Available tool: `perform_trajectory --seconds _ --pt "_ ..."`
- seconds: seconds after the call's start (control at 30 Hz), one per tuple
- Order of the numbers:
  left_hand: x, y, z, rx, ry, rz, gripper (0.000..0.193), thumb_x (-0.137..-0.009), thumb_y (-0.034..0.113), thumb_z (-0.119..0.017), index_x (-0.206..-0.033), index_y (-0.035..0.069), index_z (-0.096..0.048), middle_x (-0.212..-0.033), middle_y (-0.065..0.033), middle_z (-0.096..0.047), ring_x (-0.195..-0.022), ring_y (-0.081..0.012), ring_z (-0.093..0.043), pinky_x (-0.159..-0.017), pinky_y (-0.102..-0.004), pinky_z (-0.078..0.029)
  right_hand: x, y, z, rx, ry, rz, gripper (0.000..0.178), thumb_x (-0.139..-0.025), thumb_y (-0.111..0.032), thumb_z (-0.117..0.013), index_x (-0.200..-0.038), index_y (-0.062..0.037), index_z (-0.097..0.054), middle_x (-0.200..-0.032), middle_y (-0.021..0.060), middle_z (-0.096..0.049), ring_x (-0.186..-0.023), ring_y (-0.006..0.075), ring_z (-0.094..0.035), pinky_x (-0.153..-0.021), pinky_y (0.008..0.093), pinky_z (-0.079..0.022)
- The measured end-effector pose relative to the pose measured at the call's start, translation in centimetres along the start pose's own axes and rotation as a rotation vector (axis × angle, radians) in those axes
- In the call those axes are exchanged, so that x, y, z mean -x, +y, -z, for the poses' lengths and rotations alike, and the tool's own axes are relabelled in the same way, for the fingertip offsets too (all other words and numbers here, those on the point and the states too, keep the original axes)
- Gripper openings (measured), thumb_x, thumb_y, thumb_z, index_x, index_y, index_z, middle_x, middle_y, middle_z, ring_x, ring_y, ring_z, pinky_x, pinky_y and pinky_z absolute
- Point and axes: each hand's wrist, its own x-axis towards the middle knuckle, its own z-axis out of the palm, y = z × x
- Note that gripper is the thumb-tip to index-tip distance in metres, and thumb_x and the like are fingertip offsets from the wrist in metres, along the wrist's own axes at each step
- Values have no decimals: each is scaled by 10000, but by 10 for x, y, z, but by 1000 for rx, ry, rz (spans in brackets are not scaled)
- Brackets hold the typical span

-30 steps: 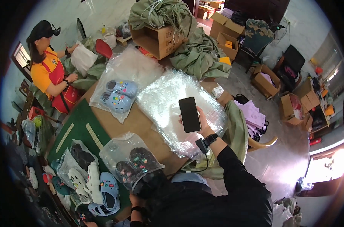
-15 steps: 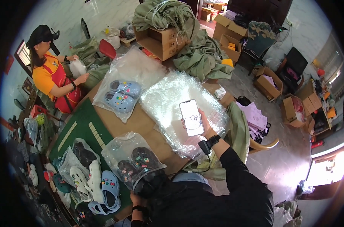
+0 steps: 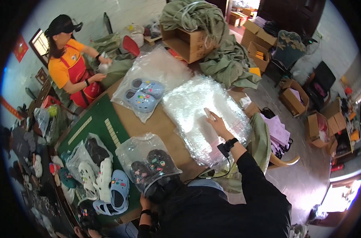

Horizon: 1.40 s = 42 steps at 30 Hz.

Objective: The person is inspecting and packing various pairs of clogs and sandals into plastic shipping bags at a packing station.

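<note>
My right hand (image 3: 217, 123) is over the shiny bubble-wrap sheets (image 3: 188, 101), its fingers closed around a slim, pale edge, apparently the smartphone (image 3: 207, 113) turned edge-on. Its screen does not show. My left hand (image 3: 144, 202) is low at the table's near edge, by a clear bag (image 3: 127, 148) of dark clogs (image 3: 158, 160) with charms. Its fingers are mostly hidden. Blue clogs (image 3: 142, 95) with colourful charms lie on clear plastic (image 3: 160, 65) farther off. White clogs (image 3: 104, 178) and a blue strapped clog (image 3: 120, 190) sit left of the bagged pair.
A co-worker (image 3: 75, 65) in orange and a red apron handles something whitish across the table. Brown board (image 3: 148, 127) and a green mat (image 3: 97, 135) cover the tabletop. An open carton (image 3: 192, 47) and green sacking (image 3: 228, 65) stand behind; more cartons (image 3: 294, 97) are right.
The phone's screen faced up in my right hand before; now only a thin edge shows at the fingers. The whole view has shifted, with the table appearing farther right. My left hand stays low.
</note>
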Motion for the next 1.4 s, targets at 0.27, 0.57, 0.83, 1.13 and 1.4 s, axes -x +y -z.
perform_trajectory --seconds 0.27,0.57,0.83,1.13,1.4 --pt "7 14 -2 -790 60 -167 285 -848 89 -393 -1084 3 -526 -1013 -201 -583 -924 -324 -565 -750 -383 -447 -33 42 -40 872 54 657 444 -669 -340 -650 -1029 -91 -573 -1000 168 -559 -882 298 -549 -800 373 -429" --pt "-5 4 -8 -769 104 -74 280 -878 142 -377 -1051 -2 -544 -960 -170 -600 -854 -325 -570 -713 -386 -448 68 90 -149 1040 -1048 402 442 -677 -244 -661 -1011 9 -521 -906 234 -591 -881 383 -563 -726 419 -447" --pt "-23 -40 15 -566 142 -152 258 -893 157 -376 -1011 -3 -539 -767 -92 -558 -642 -248 -516 -584 -325 -411 87 132 -173 942 -955 317 504 -743 -165 -566 -1132 74 -354 -920 298 -571 -872 399 -570 -743 412 -457" --pt "-8 -14 3 -149 202 217 197 -887 180 -381 -976 44 -491 -668 -73 -509 -546 -234 -486 -493 -346 -410 98 112 -174 1150 -871 338 342 -764 -184 -530 -1041 14 -495 -935 249 -577 -889 392 -557 -744 458 -441" --pt "36 58 -19 -32 44 325 116 -894 162 -409 -816 77 -420 -562 -60 -416 -425 -193 -451 -376 -341 -373 79 140 -178 697 -753 342 305 -763 -155 -514 -1025 0 -532 -988 230 -573 -938 391 -532 -792 422 -426"
